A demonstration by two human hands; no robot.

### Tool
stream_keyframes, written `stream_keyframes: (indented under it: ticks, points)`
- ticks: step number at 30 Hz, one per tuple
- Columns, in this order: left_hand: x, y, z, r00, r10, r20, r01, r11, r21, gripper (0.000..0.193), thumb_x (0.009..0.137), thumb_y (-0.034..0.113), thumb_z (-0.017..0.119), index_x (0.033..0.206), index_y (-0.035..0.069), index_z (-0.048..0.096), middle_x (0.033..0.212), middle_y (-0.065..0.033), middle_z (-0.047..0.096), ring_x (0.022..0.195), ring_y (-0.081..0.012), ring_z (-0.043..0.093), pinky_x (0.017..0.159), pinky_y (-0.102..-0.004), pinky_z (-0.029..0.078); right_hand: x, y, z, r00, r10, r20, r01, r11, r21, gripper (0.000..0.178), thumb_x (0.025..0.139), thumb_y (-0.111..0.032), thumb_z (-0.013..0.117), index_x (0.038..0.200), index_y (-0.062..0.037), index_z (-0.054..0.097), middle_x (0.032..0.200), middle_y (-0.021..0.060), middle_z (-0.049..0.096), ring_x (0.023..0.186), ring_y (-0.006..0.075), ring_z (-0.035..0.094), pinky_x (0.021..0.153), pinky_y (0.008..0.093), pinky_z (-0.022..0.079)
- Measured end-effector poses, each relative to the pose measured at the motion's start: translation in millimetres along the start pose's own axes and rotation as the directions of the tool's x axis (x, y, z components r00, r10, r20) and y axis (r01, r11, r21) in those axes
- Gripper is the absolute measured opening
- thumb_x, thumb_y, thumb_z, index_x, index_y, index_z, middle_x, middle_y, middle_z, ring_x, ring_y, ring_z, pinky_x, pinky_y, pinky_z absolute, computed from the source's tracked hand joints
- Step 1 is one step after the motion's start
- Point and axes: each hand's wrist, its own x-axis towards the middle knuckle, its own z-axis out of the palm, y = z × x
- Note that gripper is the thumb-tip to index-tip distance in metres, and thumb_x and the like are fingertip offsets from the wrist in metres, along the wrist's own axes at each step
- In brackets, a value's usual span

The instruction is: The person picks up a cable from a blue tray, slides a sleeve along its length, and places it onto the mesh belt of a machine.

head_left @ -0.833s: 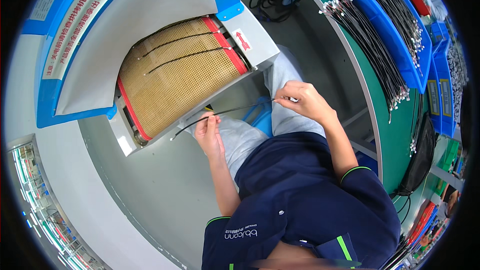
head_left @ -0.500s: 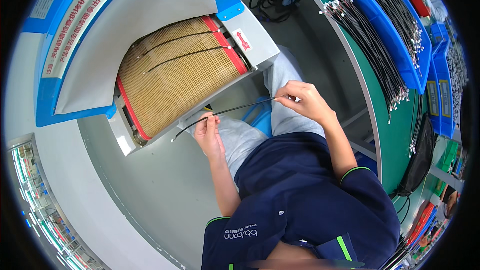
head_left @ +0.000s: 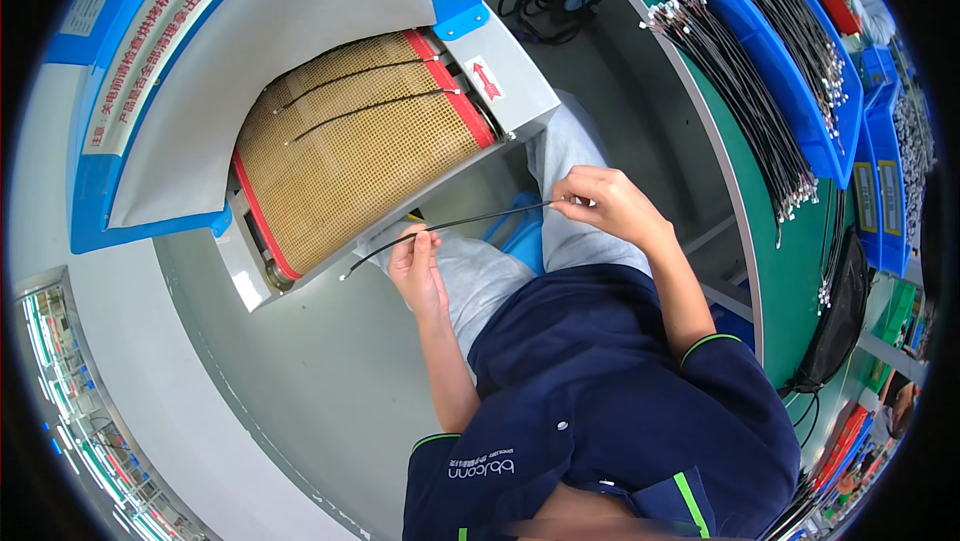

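Two belt cables [head_left: 375, 111] nearer the hood [head_left: 300, 11], one wire [head_left: 470, 219] in two hands [head_left: 421, 266] [head_left: 607, 208]

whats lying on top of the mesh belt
Two black cables lie on the belt, their white right-hand ends at its red edge. A dark line along the grey hood may be another; I cannot tell. Whatever lies farther in is covered by the hood.

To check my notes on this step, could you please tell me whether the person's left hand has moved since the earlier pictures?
No, the left hand shows no clear shift in any direction against the conveyor's metal frame.
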Motion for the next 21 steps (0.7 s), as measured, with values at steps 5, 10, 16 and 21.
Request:
stream_keyframes:
  ticks: [5,10,16,21]
  points:
    - [2,2,-3,1.0,-0.006,-0.017,0.006,1.0,0.0,0.012,0.085,0.003,0.061,0.095,-0.002,0.062,0.09,-0.0069,0.062,0.076,-0.0122,0.058,0.071,-0.0239,0.049,7,-6,-7,0.999,-0.015,0.032,0.018,0.993,-0.117,0.019,0.069,-0.015,0.073,0.082,-0.005,0.062,0.077,0.005,0.058,0.069,0.0211,0.057,0.062,0.0311,0.048]
    - [4,2,-2,0.999,-0.024,-0.029,0.025,0.999,0.037,0.011,0.085,0.003,0.061,0.095,-0.001,0.062,0.089,-0.0062,0.062,0.077,-0.012,0.058,0.072,-0.0243,0.048,20,-6,4,0.987,-0.161,-0.025,0.152,0.965,-0.215,0.02,0.068,-0.017,0.073,0.082,-0.0075,0.063,0.089,0.0025,0.058,0.085,0.0215,0.055,0.072,0.0332,0.046]
    - [12,3,-1,0.999,-0.039,-0.019,0.039,0.999,0.014,0.016,0.086,0.004,0.059,0.102,-0.001,0.06,0.089,-0.0054,0.061,0.079,-0.0113,0.058,0.074,-0.0247,0.048,29,-2,20,0.974,-0.223,-0.036,0.208,0.947,-0.243,0.012,0.068,-0.015,0.071,0.075,-0.0081,0.064,0.092,-0.0003,0.058,0.09,0.0202,0.053,0.079,0.033,0.043]
    - [23,7,2,0.996,-0.08,0.029,0.08,0.997,-0.007,0.029,0.088,0.004,0.057,0.116,0.0,0.053,0.094,-0.0053,0.059,0.083,-0.0112,0.057,0.075,-0.0241,0.048,48,1,34,0.971,-0.197,-0.134,0.161,0.958,-0.238,0.011,0.066,-0.011,0.073,0.072,-0.0066,0.065,0.092,0.0012,0.059,0.088,0.022,0.054,0.078,0.0332,0.044]
